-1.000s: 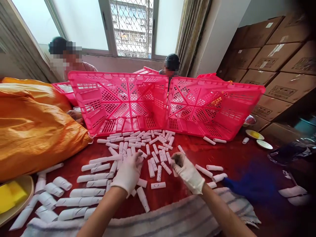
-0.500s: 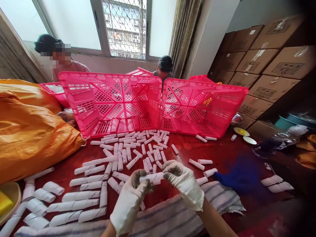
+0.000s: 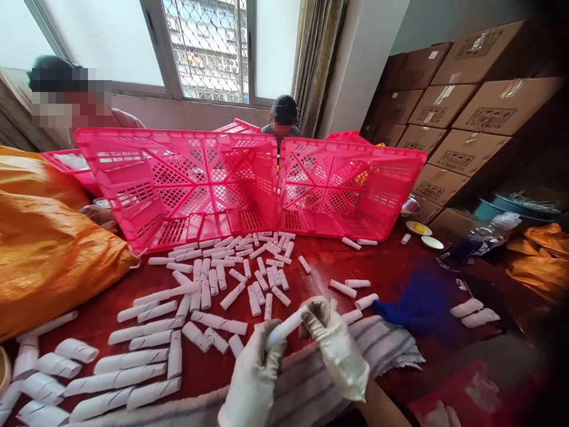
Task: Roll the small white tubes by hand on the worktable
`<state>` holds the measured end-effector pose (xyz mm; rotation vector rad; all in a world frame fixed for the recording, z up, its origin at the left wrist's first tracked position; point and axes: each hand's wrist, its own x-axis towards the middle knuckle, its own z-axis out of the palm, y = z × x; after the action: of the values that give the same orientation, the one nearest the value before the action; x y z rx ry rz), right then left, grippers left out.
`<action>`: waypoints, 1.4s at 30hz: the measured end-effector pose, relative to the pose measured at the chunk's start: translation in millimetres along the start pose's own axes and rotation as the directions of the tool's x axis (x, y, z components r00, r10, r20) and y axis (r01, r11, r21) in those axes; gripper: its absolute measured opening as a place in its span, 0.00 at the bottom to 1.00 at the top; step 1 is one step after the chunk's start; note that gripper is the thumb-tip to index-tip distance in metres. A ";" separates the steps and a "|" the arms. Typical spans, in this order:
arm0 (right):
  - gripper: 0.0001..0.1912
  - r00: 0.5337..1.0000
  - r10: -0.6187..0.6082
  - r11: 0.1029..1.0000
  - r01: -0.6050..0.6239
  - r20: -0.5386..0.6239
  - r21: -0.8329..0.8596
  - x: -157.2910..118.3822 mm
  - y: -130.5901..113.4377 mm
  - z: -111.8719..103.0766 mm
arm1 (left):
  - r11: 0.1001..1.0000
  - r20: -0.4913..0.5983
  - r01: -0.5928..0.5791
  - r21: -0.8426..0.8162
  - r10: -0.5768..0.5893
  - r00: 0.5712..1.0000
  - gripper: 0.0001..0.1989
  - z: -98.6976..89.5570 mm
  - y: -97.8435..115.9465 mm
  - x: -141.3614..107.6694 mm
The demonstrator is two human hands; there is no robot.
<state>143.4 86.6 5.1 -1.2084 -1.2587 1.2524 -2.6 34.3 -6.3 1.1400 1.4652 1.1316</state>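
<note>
Between my two gloved hands is a white paper tube [image 3: 287, 327], tilted with its right end higher. My left hand [image 3: 256, 367], in a white glove with dirty fingertips, is closed around the tube's lower left end. The fingers of my right hand [image 3: 331, 338], gloved the same way, pinch its upper right end. Below both hands lies a grey-and-white striped towel [image 3: 306, 379]. Many similar white tubes [image 3: 133, 359] lie in rows to the left, and a looser pile of tubes [image 3: 246, 267] spreads beyond my hands on the red table [image 3: 320, 267].
Two pink plastic crates [image 3: 213, 178] lie on their sides at the back. An orange sack [image 3: 57, 237] bulges at the left. On the right are a blue cloth [image 3: 413, 305], a bottle [image 3: 478, 243] and small dishes [image 3: 432, 242]. Two co-workers sit behind the crates; cartons [image 3: 471, 118] are stacked right.
The view has swung slightly right. Held nearly level before, the tube now slants up to the right. My hands are lower in the picture, both still on the tube.
</note>
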 end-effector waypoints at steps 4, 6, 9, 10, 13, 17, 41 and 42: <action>0.26 0.997 0.071 0.996 -0.071 0.001 0.062 2.7 -2.0 -5.2 | 0.972 0.052 0.081 -0.220 -0.071 0.996 0.17 1.8 7.0 -1.7; 0.24 0.999 0.023 0.998 -0.025 0.029 0.052 4.0 -8.2 -10.1 | 0.848 0.288 0.310 -0.430 -0.197 0.937 0.19 0.4 8.7 -2.8; 0.21 0.988 -0.097 0.995 0.096 0.117 0.011 4.8 -16.6 -18.4 | 0.543 0.714 0.690 -0.478 -0.217 0.666 0.26 -4.9 8.2 -2.3; 0.21 0.982 -0.104 0.995 0.104 0.155 0.007 4.8 -17.7 -20.4 | 0.510 0.771 0.742 -0.435 -0.215 0.600 0.27 -6.3 8.3 -1.7; 0.21 0.971 -0.021 0.999 0.013 0.236 0.033 5.6 -13.4 -22.6 | 0.758 0.583 0.549 -0.352 -0.281 0.762 0.25 -6.2 10.5 0.0; 0.21 0.980 0.106 0.990 -0.119 0.169 0.072 7.8 -1.4 -19.7 | 0.982 0.094 -0.073 0.173 0.058 0.994 0.16 -1.5 6.0 0.0; 0.19 0.979 -0.107 0.994 0.102 0.176 0.038 5.6 -25.3 -16.9 | 0.886 0.457 0.358 -0.296 -0.197 0.867 0.24 -12.0 19.9 -0.6; 0.18 0.976 -0.117 0.993 0.114 0.183 0.027 5.1 -26.1 -16.8 | 0.855 0.553 0.429 -0.291 -0.215 0.805 0.27 -12.3 19.8 -1.5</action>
<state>159.3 93.0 31.4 -1.0100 -1.4291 1.3087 -12.0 34.3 15.0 0.7633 0.9105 0.7591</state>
